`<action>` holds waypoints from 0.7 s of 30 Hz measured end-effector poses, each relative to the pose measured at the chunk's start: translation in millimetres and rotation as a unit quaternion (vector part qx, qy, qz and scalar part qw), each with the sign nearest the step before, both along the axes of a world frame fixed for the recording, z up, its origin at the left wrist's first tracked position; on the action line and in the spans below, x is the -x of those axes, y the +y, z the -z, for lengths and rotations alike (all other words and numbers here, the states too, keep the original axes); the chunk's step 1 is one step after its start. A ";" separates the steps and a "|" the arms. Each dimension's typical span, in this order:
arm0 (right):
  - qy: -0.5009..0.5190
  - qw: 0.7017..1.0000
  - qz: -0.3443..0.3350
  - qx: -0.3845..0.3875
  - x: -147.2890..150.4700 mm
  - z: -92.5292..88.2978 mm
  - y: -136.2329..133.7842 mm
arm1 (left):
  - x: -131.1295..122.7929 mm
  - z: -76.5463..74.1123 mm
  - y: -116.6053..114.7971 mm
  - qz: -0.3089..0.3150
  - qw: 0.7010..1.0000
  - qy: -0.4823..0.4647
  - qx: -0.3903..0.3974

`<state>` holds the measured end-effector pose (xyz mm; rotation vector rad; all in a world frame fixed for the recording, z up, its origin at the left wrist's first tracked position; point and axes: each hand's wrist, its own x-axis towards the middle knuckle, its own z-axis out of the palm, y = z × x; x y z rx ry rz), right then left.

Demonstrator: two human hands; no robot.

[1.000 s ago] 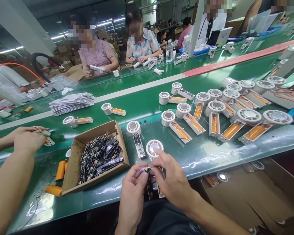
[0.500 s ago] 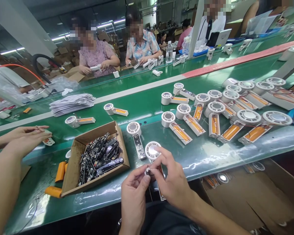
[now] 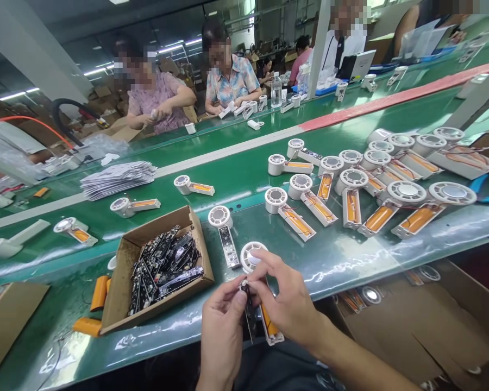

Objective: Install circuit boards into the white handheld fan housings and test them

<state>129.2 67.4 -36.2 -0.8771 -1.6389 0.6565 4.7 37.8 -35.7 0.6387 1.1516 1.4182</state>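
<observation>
My left hand (image 3: 224, 320) grips a narrow dark circuit board (image 3: 249, 320) between thumb and fingers near its top end, where a small white connector (image 3: 243, 283) shows. At that connector the thumb and forefinger of my right hand (image 3: 289, 298) are pinched together; a thin wire seems to be between them, though the tips hide most of it. Beneath my right hand lies a white handheld fan (image 3: 250, 252) with an orange battery (image 3: 269, 323) in its open handle. Just left of it, another fan (image 3: 220, 216) has a board seated in its handle.
A cardboard box (image 3: 163, 308) of loose circuit boards stands left of my hands, with orange batteries (image 3: 99, 292) beside it. Many open fans (image 3: 352, 179) crowd the bench at right. Across the green belt (image 3: 236, 182) are a paper stack (image 3: 118, 179) and co-workers (image 3: 232, 76).
A co-worker's hands at the left have withdrawn, and a fan now shows on the belt there. My hands remain pinched at the connector, with more of the board and battery visible.
</observation>
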 end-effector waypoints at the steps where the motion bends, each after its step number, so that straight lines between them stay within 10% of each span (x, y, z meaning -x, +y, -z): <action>1: -0.002 1.000 -0.003 -0.003 -1.1 1.3 0.9 | -0.1 -0.9 0.6 0.003 1.000 -0.012 0.002; 11: -0.058 0.996 0.002 -0.067 -6.4 -1.5 6.1 | 0.2 -3.9 2.6 0.018 0.999 -0.031 0.018; 21: -0.094 0.994 -0.038 0.040 -10.9 -16.7 0.3 | 1.6 -4.0 -2.1 -0.013 0.988 0.154 -0.016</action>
